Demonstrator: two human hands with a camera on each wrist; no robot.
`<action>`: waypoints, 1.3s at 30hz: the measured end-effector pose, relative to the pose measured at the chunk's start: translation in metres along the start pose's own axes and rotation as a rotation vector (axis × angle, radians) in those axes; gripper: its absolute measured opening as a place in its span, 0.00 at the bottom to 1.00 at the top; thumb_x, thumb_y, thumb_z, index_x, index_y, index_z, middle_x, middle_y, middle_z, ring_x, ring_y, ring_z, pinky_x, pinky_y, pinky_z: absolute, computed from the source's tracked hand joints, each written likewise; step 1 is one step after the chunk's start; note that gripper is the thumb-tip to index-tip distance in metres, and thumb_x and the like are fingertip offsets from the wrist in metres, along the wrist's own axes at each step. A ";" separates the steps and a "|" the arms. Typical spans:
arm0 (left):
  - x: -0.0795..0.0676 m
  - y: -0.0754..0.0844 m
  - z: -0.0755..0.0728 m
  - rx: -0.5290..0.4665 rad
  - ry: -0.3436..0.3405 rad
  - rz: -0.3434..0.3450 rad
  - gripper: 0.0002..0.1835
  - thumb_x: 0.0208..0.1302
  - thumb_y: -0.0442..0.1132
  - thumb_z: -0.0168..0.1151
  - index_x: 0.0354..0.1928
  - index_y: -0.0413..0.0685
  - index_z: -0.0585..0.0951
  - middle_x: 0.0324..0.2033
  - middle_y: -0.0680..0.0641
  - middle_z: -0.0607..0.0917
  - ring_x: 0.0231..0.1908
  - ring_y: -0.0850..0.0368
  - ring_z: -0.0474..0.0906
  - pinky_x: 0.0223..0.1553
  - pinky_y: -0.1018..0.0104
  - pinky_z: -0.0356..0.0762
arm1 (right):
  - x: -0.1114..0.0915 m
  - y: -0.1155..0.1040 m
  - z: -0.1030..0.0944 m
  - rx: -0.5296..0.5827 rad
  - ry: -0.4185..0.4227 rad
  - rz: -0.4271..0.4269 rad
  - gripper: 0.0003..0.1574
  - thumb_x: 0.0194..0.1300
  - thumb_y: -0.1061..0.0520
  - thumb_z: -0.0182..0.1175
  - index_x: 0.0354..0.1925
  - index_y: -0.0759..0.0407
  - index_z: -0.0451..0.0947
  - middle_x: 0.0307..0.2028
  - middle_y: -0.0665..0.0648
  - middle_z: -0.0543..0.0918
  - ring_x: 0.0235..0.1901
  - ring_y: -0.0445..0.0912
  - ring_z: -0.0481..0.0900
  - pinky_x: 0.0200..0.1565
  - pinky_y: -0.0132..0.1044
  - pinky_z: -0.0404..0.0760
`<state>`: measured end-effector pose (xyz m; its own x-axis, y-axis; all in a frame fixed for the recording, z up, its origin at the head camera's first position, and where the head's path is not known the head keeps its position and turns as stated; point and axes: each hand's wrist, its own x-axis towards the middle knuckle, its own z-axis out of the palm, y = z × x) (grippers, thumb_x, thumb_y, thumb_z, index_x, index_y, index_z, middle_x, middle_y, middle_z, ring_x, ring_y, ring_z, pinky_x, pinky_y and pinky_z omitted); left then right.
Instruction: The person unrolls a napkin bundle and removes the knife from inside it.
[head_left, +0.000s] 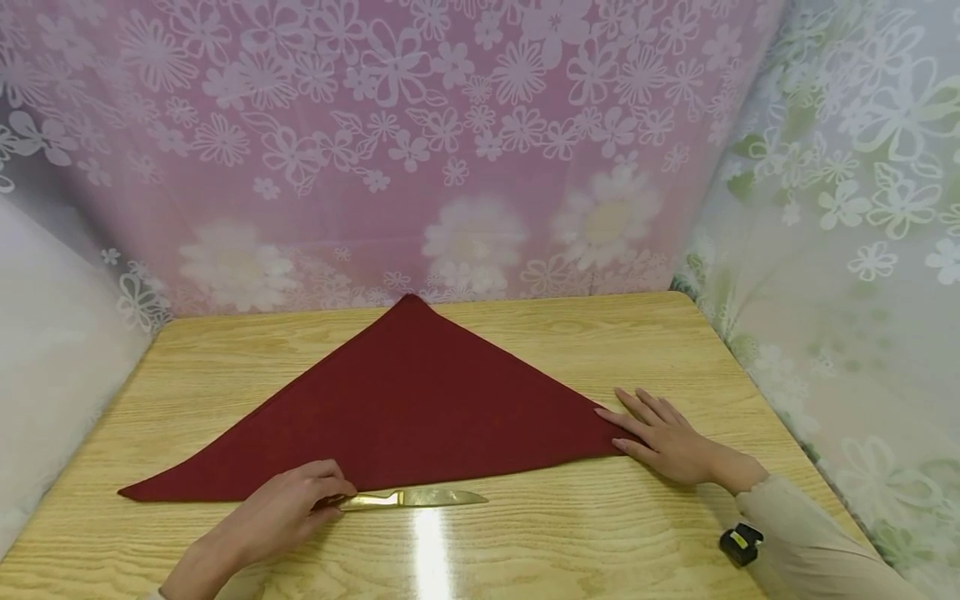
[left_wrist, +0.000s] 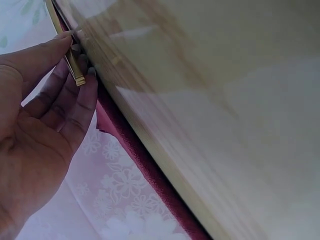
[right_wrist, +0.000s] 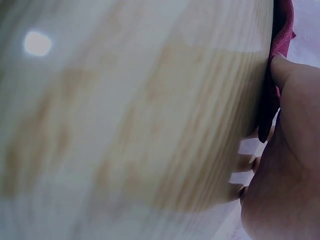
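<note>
A dark red cloth napkin [head_left: 420, 400], folded into a triangle, lies flat with its peak at the table's far edge. Along its near edge is a gold table knife [head_left: 442, 497], blade pointing right. My left hand [head_left: 281, 504] pinches the knife's handle between thumb and fingers; the handle's end [left_wrist: 79, 79] shows in the left wrist view. My right hand [head_left: 671, 442] rests with spread fingers on the napkin's right corner, partly covering it. In the right wrist view the thumb [right_wrist: 282, 70] touches the red cloth [right_wrist: 283, 30].
The light wood-grain table [head_left: 585, 533] reflects a bright strip of light near its front. A pink floral curtain [head_left: 360, 167] hangs behind, and a pale floral one [head_left: 847, 275] on the right. A small black device [head_left: 741, 544] sits by the right wrist.
</note>
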<state>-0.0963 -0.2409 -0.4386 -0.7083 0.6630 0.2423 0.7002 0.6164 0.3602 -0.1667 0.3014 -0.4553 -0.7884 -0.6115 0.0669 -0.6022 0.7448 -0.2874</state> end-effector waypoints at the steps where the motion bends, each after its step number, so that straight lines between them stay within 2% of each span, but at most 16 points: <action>1: 0.000 0.000 0.000 0.001 -0.001 -0.002 0.12 0.54 0.33 0.71 0.40 0.54 0.85 0.33 0.65 0.74 0.32 0.72 0.70 0.30 0.77 0.72 | 0.000 0.001 0.000 -0.004 0.002 -0.003 0.31 0.74 0.49 0.49 0.72 0.46 0.60 0.69 0.71 0.54 0.65 0.74 0.48 0.57 0.73 0.47; 7: 0.001 0.000 -0.001 -0.006 -0.016 -0.014 0.11 0.53 0.33 0.71 0.39 0.53 0.86 0.32 0.65 0.72 0.31 0.72 0.69 0.31 0.77 0.71 | -0.001 0.006 0.005 -0.001 0.030 -0.039 0.31 0.74 0.51 0.49 0.72 0.44 0.58 0.70 0.70 0.53 0.65 0.74 0.48 0.56 0.73 0.47; 13: 0.001 -0.001 -0.002 -0.047 -0.049 -0.041 0.11 0.55 0.35 0.71 0.42 0.51 0.86 0.34 0.65 0.74 0.34 0.71 0.71 0.33 0.75 0.73 | 0.000 0.003 0.002 0.007 -0.006 -0.002 0.31 0.74 0.49 0.48 0.72 0.45 0.59 0.70 0.71 0.53 0.66 0.74 0.47 0.57 0.73 0.46; 19: 0.001 -0.005 -0.003 -0.181 -0.097 -0.084 0.11 0.58 0.37 0.69 0.43 0.49 0.85 0.35 0.63 0.75 0.30 0.71 0.69 0.30 0.75 0.72 | 0.001 0.010 0.004 -0.005 -0.074 0.054 0.32 0.74 0.44 0.47 0.73 0.41 0.57 0.72 0.66 0.49 0.69 0.69 0.42 0.61 0.70 0.44; 22: 0.002 -0.007 -0.004 -0.265 -0.122 -0.118 0.09 0.60 0.40 0.68 0.43 0.50 0.85 0.35 0.61 0.76 0.29 0.71 0.70 0.29 0.74 0.74 | 0.001 0.011 0.005 -0.003 -0.068 0.051 0.32 0.74 0.44 0.47 0.73 0.40 0.57 0.72 0.66 0.49 0.69 0.69 0.42 0.60 0.70 0.44; 25: 0.002 -0.009 -0.004 -0.310 -0.121 -0.122 0.08 0.60 0.41 0.68 0.42 0.52 0.85 0.36 0.60 0.77 0.30 0.71 0.72 0.30 0.73 0.75 | 0.001 0.010 0.005 0.004 -0.054 0.044 0.31 0.74 0.44 0.48 0.72 0.40 0.58 0.72 0.67 0.50 0.68 0.70 0.43 0.60 0.71 0.44; 33: 0.002 -0.010 -0.005 -0.327 -0.128 -0.137 0.08 0.60 0.42 0.68 0.41 0.54 0.85 0.37 0.60 0.78 0.33 0.70 0.74 0.32 0.72 0.77 | 0.000 0.004 0.003 0.010 0.034 -0.030 0.30 0.73 0.49 0.50 0.71 0.44 0.61 0.69 0.70 0.55 0.64 0.76 0.49 0.55 0.73 0.48; 39: 0.001 -0.012 -0.005 -0.352 -0.133 -0.129 0.09 0.60 0.43 0.68 0.42 0.54 0.84 0.36 0.60 0.77 0.33 0.69 0.74 0.33 0.71 0.77 | 0.000 0.004 0.004 -0.007 0.038 -0.039 0.31 0.73 0.49 0.51 0.71 0.45 0.61 0.69 0.71 0.55 0.63 0.76 0.50 0.55 0.73 0.49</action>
<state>-0.1065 -0.2496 -0.4383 -0.7543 0.6534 0.0645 0.5166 0.5300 0.6725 -0.1685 0.3032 -0.4603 -0.7683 -0.6299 0.1139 -0.6335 0.7225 -0.2769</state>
